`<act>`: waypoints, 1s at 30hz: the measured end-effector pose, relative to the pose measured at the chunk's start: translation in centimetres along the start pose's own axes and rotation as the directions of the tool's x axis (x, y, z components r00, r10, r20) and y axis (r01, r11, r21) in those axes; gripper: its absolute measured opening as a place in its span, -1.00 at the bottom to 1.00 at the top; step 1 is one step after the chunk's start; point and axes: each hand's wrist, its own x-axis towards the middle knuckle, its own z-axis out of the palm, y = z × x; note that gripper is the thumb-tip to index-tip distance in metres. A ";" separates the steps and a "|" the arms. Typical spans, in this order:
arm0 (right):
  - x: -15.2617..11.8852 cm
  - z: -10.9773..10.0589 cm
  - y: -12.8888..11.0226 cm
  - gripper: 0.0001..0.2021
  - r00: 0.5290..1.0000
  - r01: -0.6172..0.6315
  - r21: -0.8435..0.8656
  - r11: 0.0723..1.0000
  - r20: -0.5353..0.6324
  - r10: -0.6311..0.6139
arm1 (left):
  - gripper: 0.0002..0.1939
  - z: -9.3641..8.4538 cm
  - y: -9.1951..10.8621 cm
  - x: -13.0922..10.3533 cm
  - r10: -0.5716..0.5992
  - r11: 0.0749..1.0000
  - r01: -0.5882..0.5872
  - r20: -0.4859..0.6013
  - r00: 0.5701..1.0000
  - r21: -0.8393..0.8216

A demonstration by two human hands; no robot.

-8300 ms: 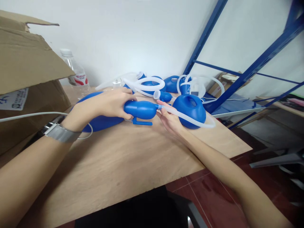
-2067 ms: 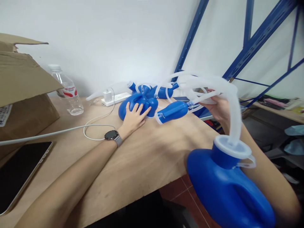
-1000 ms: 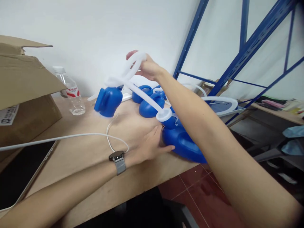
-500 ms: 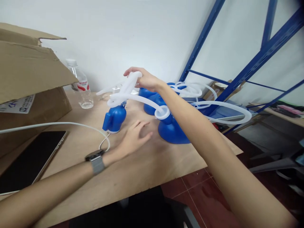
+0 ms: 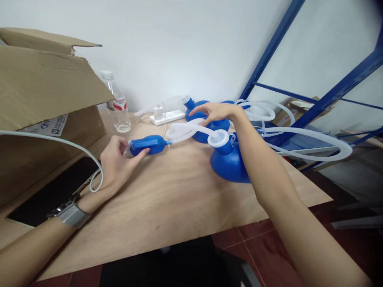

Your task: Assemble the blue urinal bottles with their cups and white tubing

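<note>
A blue handpiece (image 5: 154, 144), rounded and bottle-like, lies on its side on the wooden table. My left hand (image 5: 118, 157) is closed around its left end, the thumb along the near side. From its other end runs a coiled white tube (image 5: 182, 129), which leads to the wide mouth of a large blue bottle (image 5: 229, 163). My right hand (image 5: 214, 111) reaches over this bottle and pinches the coil's upper right part between thumb and fingers. Behind my right hand stands another blue bottle (image 5: 202, 133), partly hidden.
At the left stand an open cardboard box (image 5: 50, 83) and a water bottle (image 5: 121, 109). A dark tablet (image 5: 56, 191) lies near my left wrist, under a white cable (image 5: 74, 143). A power strip (image 5: 172, 116) sits by the wall. Blue shelving (image 5: 275, 44) rises at the right.
The handpiece has gone from upright to lying on its side, and my left hand has taken hold of it. My right hand has lowered the tube coil and moved right.
</note>
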 end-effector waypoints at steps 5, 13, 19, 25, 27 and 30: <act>-4.6 -0.9 -4.5 -0.53 0.925 0.022 0.100 0.995 -0.380 0.017 | -0.13 0.6 -1.4 0.6 0.026 0.993 -0.047 0.191 0.981 0.108; -11.5 12.0 -10.5 -0.69 0.876 0.079 -0.356 0.931 -0.420 -0.236 | -0.30 0.5 -0.7 0.1 -0.038 0.996 0.004 0.400 0.916 0.085; -7.6 15.9 -5.3 -0.42 0.871 0.159 -0.585 0.795 -0.296 -0.392 | -0.47 0.0 0.5 -0.6 0.115 0.993 -0.120 0.290 0.950 0.001; -4.1 16.6 -3.2 -0.24 0.867 0.321 -0.475 0.819 -0.201 -0.456 | -0.47 0.0 0.4 -1.3 0.294 0.955 -0.279 0.227 0.929 -0.095; -3.7 17.7 -2.6 -0.22 0.862 0.355 -0.396 0.847 -0.211 -0.461 | -0.47 -0.1 0.2 -1.3 0.345 0.939 -0.331 0.235 0.909 -0.099; -3.6 19.0 -1.6 -0.22 0.866 0.370 -0.272 0.888 -0.246 -0.436 | -0.47 -0.3 0.0 -1.0 0.380 0.925 -0.360 0.248 0.891 -0.124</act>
